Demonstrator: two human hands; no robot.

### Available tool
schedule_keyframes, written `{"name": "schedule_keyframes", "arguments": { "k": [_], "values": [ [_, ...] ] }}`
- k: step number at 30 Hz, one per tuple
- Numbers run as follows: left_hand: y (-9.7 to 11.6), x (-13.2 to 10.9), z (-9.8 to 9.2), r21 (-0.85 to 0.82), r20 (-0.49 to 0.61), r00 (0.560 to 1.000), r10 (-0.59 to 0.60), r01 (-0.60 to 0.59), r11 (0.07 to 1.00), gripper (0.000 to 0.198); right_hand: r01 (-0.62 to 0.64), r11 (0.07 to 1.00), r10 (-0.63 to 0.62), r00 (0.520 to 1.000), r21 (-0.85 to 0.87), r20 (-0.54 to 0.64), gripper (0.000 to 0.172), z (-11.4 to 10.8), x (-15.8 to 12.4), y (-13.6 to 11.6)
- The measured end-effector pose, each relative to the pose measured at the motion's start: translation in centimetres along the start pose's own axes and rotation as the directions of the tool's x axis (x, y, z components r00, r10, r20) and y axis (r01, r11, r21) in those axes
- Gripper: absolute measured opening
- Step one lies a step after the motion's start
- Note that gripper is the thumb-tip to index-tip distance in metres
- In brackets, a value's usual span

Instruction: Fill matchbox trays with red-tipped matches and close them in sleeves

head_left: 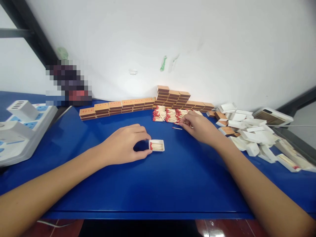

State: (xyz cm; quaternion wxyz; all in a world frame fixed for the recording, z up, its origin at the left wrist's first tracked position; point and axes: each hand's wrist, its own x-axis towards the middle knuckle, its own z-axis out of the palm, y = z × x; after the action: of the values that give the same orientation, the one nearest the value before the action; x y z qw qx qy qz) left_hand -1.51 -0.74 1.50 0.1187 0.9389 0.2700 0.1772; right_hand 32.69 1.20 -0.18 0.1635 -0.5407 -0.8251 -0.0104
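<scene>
My left hand (128, 144) pinches the left end of a small white tray (163, 145) between thumb and fingers. Inside the tray lie several matches (156, 146), their red heads toward the left. My right hand (195, 125) is at the front of the match piles (171, 116), its fingertips pressed together among the red heads; whether a match is between them is too small to tell. One loose match (177, 128) lies on the blue table (158, 184) just left of the right fingers.
Stacked orange-brown matchboxes (128, 104) line the wall behind. White empty trays (254, 131) and a few brown sleeves (226, 131) heap up on the right, near a phone-like object (274, 116). A power strip (37, 131) with plugs stands at the left.
</scene>
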Motion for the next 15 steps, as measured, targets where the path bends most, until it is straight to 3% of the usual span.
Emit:
{"name": "schedule_keyframes", "arguments": {
  "k": [15],
  "values": [
    [-0.13,0.02,0.15,-0.015,0.024,1.0,-0.009,0.009,1.0,0.026,0.012,0.999,-0.012,1.0,-0.036,-0.003,0.022,-0.35,0.03,-0.32]
  ]
}}
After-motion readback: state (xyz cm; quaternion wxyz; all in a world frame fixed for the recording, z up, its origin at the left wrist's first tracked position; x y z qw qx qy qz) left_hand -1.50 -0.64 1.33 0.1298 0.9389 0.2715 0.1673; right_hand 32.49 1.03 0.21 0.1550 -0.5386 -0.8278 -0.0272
